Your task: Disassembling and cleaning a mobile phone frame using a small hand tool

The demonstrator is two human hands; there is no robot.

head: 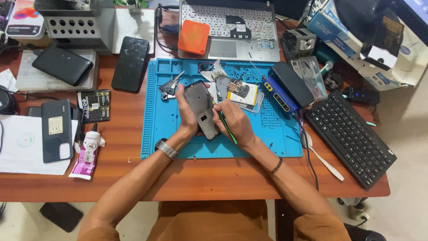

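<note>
My left hand point(186, 114) grips a dark phone frame point(201, 108) tilted upright over the blue repair mat point(160, 120). My right hand point(232, 121) holds a thin green tool point(228, 129) against the frame's right edge. Just behind the frame lie an opened phone with a yellow battery and circuit board point(243, 92) and metal tweezers point(171, 84) on the mat.
A laptop point(229, 33) with an orange case point(194, 37) stands at the back. A black keyboard point(348, 136) is at the right, with a blue device point(280, 98) beside the mat. Phones point(130, 63) point(56, 129), a glue tube point(88, 151) and a white spudger point(327, 165) lie around the wooden desk.
</note>
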